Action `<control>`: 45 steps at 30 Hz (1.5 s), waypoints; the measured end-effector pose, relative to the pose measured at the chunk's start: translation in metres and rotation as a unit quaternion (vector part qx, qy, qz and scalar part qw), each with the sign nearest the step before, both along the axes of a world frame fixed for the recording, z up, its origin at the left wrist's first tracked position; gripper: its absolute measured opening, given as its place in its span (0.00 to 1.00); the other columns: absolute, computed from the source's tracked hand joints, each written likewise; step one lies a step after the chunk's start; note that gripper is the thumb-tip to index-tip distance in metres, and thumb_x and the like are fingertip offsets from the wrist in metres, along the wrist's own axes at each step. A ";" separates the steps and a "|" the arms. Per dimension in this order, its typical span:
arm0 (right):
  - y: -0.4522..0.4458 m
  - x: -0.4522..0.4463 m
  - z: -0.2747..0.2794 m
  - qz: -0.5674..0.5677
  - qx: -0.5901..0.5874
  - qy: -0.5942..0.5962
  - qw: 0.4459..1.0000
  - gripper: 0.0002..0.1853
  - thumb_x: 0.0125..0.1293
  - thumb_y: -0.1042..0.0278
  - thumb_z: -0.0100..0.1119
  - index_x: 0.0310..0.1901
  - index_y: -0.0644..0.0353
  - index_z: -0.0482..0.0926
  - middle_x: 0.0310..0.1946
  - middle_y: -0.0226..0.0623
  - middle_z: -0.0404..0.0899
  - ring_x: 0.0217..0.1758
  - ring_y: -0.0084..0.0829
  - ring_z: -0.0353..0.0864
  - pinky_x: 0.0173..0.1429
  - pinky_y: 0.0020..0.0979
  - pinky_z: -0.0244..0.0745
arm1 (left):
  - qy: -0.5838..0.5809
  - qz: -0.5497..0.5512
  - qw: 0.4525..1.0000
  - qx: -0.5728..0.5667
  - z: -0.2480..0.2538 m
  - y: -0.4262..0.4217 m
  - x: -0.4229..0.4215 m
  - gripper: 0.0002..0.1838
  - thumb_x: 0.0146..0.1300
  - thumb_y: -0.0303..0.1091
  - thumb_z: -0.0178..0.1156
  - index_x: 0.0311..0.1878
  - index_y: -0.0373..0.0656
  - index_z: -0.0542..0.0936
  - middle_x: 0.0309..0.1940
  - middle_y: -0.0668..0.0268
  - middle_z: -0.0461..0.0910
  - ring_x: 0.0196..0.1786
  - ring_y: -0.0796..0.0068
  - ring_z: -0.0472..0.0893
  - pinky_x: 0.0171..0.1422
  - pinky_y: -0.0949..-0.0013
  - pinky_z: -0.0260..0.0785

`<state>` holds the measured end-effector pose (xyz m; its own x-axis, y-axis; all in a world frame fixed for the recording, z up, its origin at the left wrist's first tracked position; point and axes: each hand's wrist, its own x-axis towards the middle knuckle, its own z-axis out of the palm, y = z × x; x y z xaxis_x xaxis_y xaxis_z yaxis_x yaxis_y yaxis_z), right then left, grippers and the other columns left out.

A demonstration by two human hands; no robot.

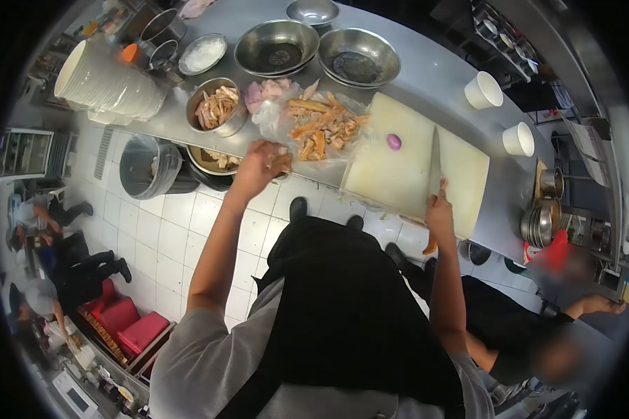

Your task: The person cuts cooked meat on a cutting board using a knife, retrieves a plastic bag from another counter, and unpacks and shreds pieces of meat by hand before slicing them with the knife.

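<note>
My right hand [439,211] is wrapped around the handle of a kitchen knife [435,157], whose blade lies over the white cutting board [461,167]. A small purple shallot or piece of onion [393,142] sits on the board, left of the blade. My left hand [255,170] is at the table's front edge with its fingers curled; what they hold, if anything, I cannot make out. Just right of it, brown strips of cooked meat [321,129] are heaped on clear plastic. A steel pot [217,126] behind my left hand holds more strips.
Steel bowls [276,45] and a dish of white powder [203,54] stand at the back. Stacked white containers [94,80] are left; white cups [483,91] are right. A lined bin [143,166] stands below the table. A co-worker [510,328] is close at my right.
</note>
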<state>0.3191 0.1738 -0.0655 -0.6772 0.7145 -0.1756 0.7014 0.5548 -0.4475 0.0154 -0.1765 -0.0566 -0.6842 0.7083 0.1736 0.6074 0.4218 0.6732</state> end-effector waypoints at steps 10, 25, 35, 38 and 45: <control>-0.021 -0.009 0.015 -0.060 -0.140 0.023 0.988 0.11 0.70 0.67 0.45 0.45 0.67 0.67 0.17 0.45 0.74 0.14 0.34 0.75 0.20 0.36 0.72 | 0.038 0.007 0.999 -0.038 -0.029 0.000 -0.005 0.19 0.53 0.21 0.60 0.51 0.37 0.79 0.45 0.53 0.76 0.50 0.53 0.75 0.55 0.58 0.71; -0.020 -0.004 0.005 -0.096 -0.222 0.050 0.969 0.09 0.72 0.64 0.45 0.41 0.62 0.63 0.15 0.37 0.70 0.12 0.27 0.70 0.16 0.32 0.67 | 0.063 0.151 0.986 -0.033 -0.049 0.030 0.002 0.16 0.52 0.24 0.61 0.46 0.35 0.75 0.37 0.49 0.74 0.43 0.47 0.75 0.50 0.51 0.70; -0.017 -0.003 0.002 -0.088 -0.223 0.051 0.969 0.14 0.71 0.64 0.45 0.50 0.66 0.66 0.17 0.46 0.74 0.12 0.36 0.75 0.19 0.37 0.72 | 0.180 0.197 0.961 0.076 0.010 0.086 -0.039 0.20 0.55 0.34 0.67 0.49 0.36 0.76 0.49 0.46 0.76 0.56 0.51 0.73 0.56 0.52 0.66; -0.019 -0.004 0.006 -0.088 -0.213 0.061 0.971 0.16 0.71 0.65 0.44 0.53 0.67 0.65 0.17 0.47 0.75 0.13 0.36 0.75 0.19 0.37 0.73 | 0.109 0.054 0.987 -0.104 0.016 0.098 -0.022 0.22 0.55 0.39 0.68 0.50 0.40 0.77 0.52 0.48 0.75 0.59 0.52 0.72 0.57 0.52 0.65; -0.019 -0.002 0.005 -0.080 -0.205 0.063 0.973 0.20 0.69 0.65 0.43 0.58 0.69 0.64 0.18 0.50 0.76 0.14 0.39 0.77 0.20 0.38 0.74 | 0.230 0.024 0.971 -0.065 -0.017 0.106 -0.067 0.11 0.57 0.33 0.61 0.43 0.40 0.76 0.45 0.53 0.75 0.54 0.51 0.73 0.48 0.52 0.64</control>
<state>0.3172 0.1552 -0.0608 -0.5970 0.7002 -0.3915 0.6897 0.1988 -0.6963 -0.0520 -0.0706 -0.0733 -0.5888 0.7135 0.3799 0.8083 0.5209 0.2744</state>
